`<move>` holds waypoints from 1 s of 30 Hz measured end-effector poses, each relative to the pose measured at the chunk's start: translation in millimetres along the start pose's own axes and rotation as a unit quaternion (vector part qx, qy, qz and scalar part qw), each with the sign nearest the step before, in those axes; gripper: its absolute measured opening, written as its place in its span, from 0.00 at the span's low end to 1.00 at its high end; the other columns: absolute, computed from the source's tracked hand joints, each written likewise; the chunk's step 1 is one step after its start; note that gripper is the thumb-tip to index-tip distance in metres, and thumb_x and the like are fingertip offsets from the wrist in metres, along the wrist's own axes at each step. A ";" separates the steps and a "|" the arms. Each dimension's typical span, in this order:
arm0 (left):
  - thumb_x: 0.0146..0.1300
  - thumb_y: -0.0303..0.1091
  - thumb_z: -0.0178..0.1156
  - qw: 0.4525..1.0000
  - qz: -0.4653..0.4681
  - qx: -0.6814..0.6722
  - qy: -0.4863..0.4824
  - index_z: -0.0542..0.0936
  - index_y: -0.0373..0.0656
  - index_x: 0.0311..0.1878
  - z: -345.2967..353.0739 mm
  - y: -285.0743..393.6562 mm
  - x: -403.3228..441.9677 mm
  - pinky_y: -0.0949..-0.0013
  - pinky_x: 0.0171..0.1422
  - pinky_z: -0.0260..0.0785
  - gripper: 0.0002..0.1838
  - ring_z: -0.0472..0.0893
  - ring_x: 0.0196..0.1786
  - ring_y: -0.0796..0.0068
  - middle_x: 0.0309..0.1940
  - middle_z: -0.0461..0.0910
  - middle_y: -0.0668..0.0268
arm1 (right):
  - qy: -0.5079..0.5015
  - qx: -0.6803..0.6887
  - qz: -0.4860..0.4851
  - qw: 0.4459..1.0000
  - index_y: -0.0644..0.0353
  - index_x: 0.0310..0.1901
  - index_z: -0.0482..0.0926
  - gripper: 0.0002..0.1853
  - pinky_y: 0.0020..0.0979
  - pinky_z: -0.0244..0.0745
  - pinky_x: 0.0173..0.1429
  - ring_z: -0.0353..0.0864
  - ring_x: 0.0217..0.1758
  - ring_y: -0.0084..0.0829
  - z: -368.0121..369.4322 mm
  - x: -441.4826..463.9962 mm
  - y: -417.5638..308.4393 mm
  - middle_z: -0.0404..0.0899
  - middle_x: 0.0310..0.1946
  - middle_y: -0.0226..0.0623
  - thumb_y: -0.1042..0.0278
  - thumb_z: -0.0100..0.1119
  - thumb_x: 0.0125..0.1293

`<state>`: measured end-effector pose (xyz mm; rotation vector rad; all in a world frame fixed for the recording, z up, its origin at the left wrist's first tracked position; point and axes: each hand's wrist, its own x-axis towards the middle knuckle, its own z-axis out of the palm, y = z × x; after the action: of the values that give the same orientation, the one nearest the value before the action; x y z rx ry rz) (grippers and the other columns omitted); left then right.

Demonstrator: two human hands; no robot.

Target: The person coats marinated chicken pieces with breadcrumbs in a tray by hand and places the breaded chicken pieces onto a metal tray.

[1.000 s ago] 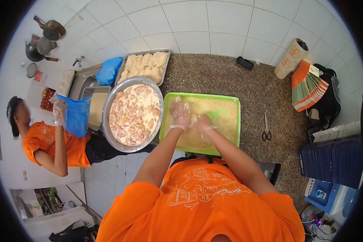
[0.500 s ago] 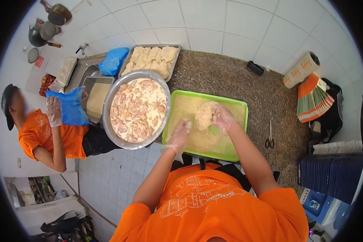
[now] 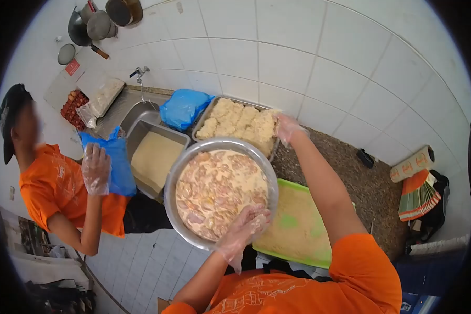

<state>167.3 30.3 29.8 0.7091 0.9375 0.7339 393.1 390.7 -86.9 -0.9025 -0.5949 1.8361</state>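
Both hands have left the green tray (image 3: 288, 222), right of the bowl (image 3: 171, 206): the right hand (image 3: 289, 130) has gone to the metal tray (image 3: 273, 149) behind the bowl, arm stretched far forward, and the left hand (image 3: 247, 225) to the bowl's near right rim, elbow bent. Right fingers bend against a breaded piece (image 3: 267, 121) at the metal tray's right end; I cannot tell whether they grip it. Left fingers curl loosely, their undersides hidden, any hold unclear. That piece looks pale, lumpy and thickly crumbed.
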 end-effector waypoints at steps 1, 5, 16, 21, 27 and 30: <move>0.75 0.42 0.60 1.000 0.001 0.001 0.001 0.61 0.39 0.76 -9.7 8.5 -4.1 0.61 0.75 0.64 0.33 0.73 0.71 0.63 0.69 0.71 0.53 | 0.051 -0.132 0.015 0.990 0.68 0.54 0.79 0.18 0.44 0.81 0.60 0.85 0.56 0.42 4.4 30.5 -0.1 0.83 0.55 0.49 0.63 0.53 0.72; 0.76 0.42 0.60 0.999 -0.006 -0.024 0.039 0.64 0.40 0.74 -41.5 23.0 -16.9 0.59 0.78 0.61 0.30 0.71 0.72 0.64 0.69 0.72 0.55 | 0.210 -0.391 -0.019 0.896 0.71 0.47 0.79 0.19 0.49 0.81 0.51 0.86 0.49 0.46 9.7 126.3 14.2 0.84 0.44 0.49 0.62 0.62 0.63; 0.74 0.33 0.60 0.956 0.075 0.208 0.194 0.78 0.38 0.58 -103.2 29.6 1.0 0.68 0.58 0.73 0.14 0.80 0.50 0.76 0.46 0.83 0.62 | 0.171 -0.611 -0.100 0.766 0.55 0.42 0.86 0.10 0.44 0.80 0.51 0.86 0.49 0.41 85.1 -5.5 -12.7 0.87 0.39 0.39 0.64 0.56 0.68; 0.69 0.37 0.59 0.730 0.276 0.555 0.289 0.81 0.36 0.44 -141.4 51.2 70.0 0.51 0.53 0.77 0.12 0.85 0.46 0.47 0.40 0.85 0.46 | 0.006 -0.791 -0.221 0.570 0.51 0.40 0.87 0.09 0.44 0.81 0.48 0.88 0.44 0.44 115.1 -92.9 68.1 0.87 0.37 0.42 0.63 0.57 0.69; 0.67 0.34 0.58 0.601 0.128 0.742 0.268 0.85 0.41 0.44 -154.7 89.4 177.0 0.49 0.54 0.78 0.11 0.86 0.47 0.48 0.42 0.87 0.49 | -0.015 -0.869 -0.151 0.471 0.55 0.42 0.89 0.10 0.43 0.83 0.51 0.88 0.49 0.44 150.9 -88.3 112.2 0.88 0.43 0.45 0.67 0.58 0.68; 0.69 0.33 0.56 0.558 0.059 0.797 0.225 0.89 0.43 0.44 -148.5 90.4 193.7 0.52 0.55 0.81 0.12 0.87 0.52 0.53 0.48 0.87 0.54 | -0.043 -0.890 -0.111 0.440 0.58 0.44 0.89 0.11 0.43 0.83 0.52 0.88 0.52 0.43 155.0 -74.8 120.5 0.89 0.46 0.45 0.69 0.57 0.68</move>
<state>91.3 267.6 -45.6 2.2664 2.0200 -0.1105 222.8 271.5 -56.5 -1.7275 -2.7162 0.2459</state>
